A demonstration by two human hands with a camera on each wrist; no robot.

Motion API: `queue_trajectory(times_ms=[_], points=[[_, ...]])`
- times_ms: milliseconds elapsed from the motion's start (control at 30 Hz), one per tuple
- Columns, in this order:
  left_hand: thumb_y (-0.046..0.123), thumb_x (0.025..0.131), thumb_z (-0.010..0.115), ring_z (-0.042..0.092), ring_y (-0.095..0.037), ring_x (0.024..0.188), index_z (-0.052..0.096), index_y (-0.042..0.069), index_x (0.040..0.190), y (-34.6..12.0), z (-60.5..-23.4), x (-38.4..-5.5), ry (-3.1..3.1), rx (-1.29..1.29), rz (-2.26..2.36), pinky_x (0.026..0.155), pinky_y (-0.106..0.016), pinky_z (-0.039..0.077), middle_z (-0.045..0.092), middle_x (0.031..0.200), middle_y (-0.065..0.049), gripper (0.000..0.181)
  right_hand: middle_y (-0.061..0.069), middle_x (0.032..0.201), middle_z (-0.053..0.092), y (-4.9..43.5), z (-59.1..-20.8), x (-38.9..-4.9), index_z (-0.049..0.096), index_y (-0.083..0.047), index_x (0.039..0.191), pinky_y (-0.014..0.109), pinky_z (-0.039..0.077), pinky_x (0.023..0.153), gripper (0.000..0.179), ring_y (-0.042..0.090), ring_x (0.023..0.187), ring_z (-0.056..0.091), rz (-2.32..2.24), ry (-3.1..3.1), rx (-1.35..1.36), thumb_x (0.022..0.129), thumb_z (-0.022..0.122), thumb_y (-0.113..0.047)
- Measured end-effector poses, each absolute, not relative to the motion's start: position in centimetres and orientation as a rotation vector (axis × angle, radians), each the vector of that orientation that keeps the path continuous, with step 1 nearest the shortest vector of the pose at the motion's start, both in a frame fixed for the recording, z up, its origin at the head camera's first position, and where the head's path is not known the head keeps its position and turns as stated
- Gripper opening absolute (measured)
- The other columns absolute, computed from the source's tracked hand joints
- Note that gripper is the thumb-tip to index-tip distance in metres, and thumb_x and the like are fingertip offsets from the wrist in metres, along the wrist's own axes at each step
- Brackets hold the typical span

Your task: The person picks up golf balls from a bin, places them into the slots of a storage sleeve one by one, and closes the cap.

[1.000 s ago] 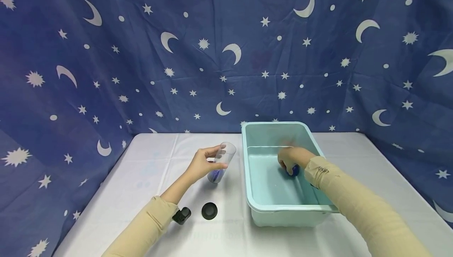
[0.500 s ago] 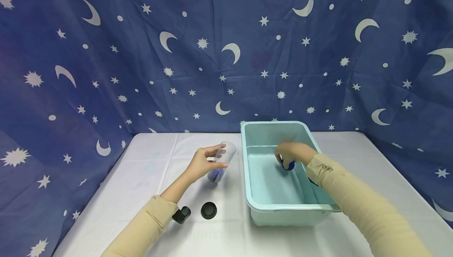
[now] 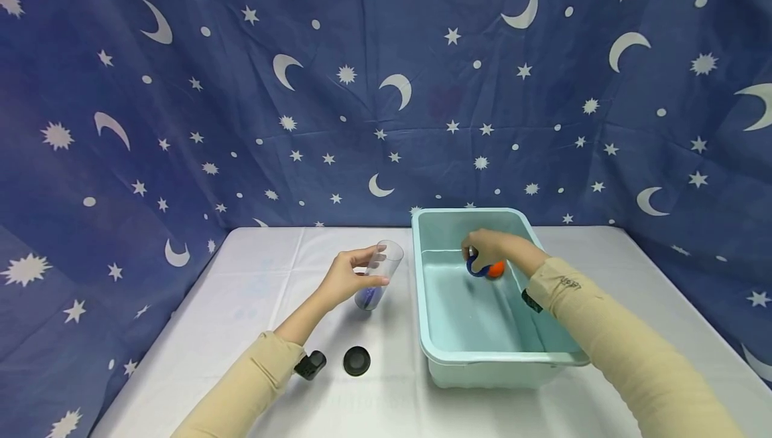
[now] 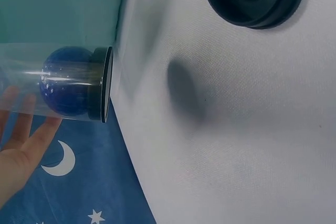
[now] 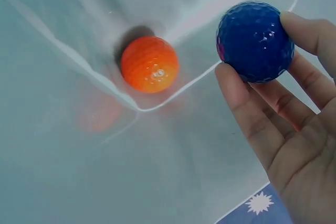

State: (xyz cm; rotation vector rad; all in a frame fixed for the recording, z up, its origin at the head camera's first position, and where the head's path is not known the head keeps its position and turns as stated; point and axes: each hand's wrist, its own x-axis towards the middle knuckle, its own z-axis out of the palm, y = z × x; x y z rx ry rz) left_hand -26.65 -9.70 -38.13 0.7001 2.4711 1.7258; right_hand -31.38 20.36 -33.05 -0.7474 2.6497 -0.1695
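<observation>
My left hand grips a clear plastic tube by its side, tilted a little above the table, left of the bin. Inside the tube's dark-capped lower end sits a blue golf ball. My right hand reaches into the pale turquoise bin and pinches another blue golf ball between thumb and fingers. An orange golf ball lies in a corner of the bin, partly behind the right hand in the head view.
A round black cap lies on the white table in front of the tube. A wrist camera juts out beside the left sleeve. Behind the table hangs a blue curtain with moons and stars.
My right hand has lifted the blue golf ball and moved it toward the back left of the bin, bringing the orange ball into view. The left hand and tube have stayed put.
</observation>
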Motion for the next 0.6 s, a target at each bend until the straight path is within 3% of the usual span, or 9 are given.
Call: queue_trajectory(times_ms=[267, 600], points=[[0.007, 0.077, 0.076, 0.059, -0.035, 0.113, 0.055, 0.004, 0.131, -9.58, -38.05, -26.79, 2.47, 0.698, 1.723, 0.093, -0.045, 0.05, 0.061, 0.125, -0.02, 0.059, 0.016, 0.095, 0.065, 20.36, -32.77, -31.51, 0.065, 0.0, 0.097, 0.033, 0.056, 0.076, 0.017, 0.023, 0.084, 0.06, -0.323, 2.695, -0.741, 0.081, 0.068, -0.006], [0.005, 0.077, 0.076, 0.057, -0.036, 0.115, 0.054, 0.003, 0.132, -9.37, -37.72, -26.58, 2.451, 0.691, 1.732, 0.091, -0.039, 0.053, 0.059, 0.127, -0.019, 0.06, 0.017, 0.096, 0.065, 20.39, -32.29, -31.26, 0.064, 0.0, 0.098, 0.029, 0.056, 0.072, 0.018, 0.02, 0.079, 0.061, -0.437, 2.691, -0.721, 0.082, 0.068, -0.007]])
